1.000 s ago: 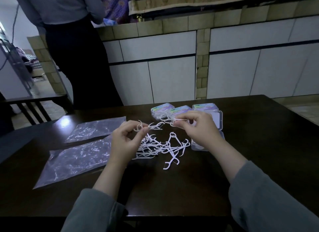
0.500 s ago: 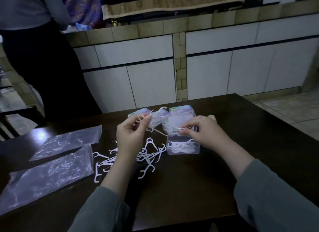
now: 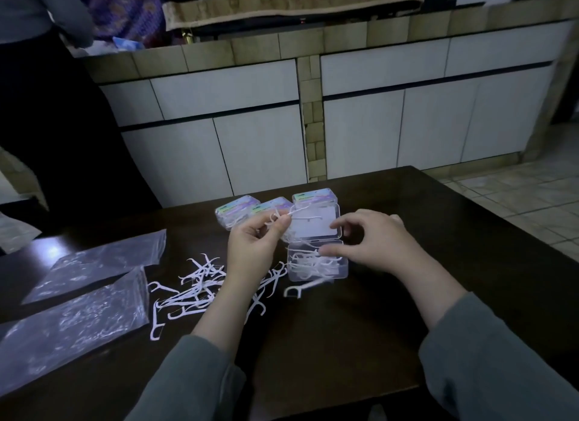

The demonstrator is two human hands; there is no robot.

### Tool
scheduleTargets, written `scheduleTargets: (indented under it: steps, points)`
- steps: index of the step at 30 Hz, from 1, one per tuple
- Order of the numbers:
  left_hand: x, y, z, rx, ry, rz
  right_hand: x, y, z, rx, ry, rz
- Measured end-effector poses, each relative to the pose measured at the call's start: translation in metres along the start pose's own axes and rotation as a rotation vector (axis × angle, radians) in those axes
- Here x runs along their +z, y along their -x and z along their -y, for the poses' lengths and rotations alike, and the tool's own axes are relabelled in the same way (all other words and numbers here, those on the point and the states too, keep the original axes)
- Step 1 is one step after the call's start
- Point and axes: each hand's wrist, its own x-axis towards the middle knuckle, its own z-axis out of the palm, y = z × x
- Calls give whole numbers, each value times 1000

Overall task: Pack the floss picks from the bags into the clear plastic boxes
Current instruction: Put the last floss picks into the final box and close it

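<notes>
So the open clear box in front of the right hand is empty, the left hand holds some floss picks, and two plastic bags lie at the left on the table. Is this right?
Not quite. The head view shows the open clear box already holding floss picks, so it is not empty. The rest is right: the left hand pinches some floss picks, and two plastic bags lie at the left on the table.

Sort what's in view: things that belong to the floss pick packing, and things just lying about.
Part of the job:
open clear box
loose floss picks
picks pinched in left hand
right hand at the box
two plastic bags
three closed boxes

Just about:
cabinets
cloth on counter
standing person
</notes>
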Motion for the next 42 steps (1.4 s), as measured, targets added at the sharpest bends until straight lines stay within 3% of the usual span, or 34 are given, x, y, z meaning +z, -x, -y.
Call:
scheduleTargets:
  steps: [4,11,16,20,24,27,30,32,35,39,42]
  points:
    - [9,2,4,-68,-23,111,-2,7,-1,29,94,204]
    - [-3,-2,13,35,-661,392,1,8,-2,41,10,234]
    - [-14,-5,3,9,-658,350,3,7,-3,47,-11,230]
    - [-8,-4,-4,-48,-647,407,6,6,-4,47,-28,234]
    - [8,-5,-13,0,-778,396,4,7,-3,32,-36,238]
    - [7,-7,-16,75,-753,191,3,8,-3,39,-36,240]
    - [3,-7,-13,34,-470,13,5,7,-3,40,-49,234]
    - [4,-5,-10,-85,-362,93,5,7,-3,46,-58,226]
    - [2,-4,-3,-84,-681,364,5,7,-3,52,-55,222]
    - [-12,-8,-8,60,-686,354,4,9,-1,57,-49,235]
    - [-18,-9,-8,-8,-725,473,3,8,-1,61,-55,242]
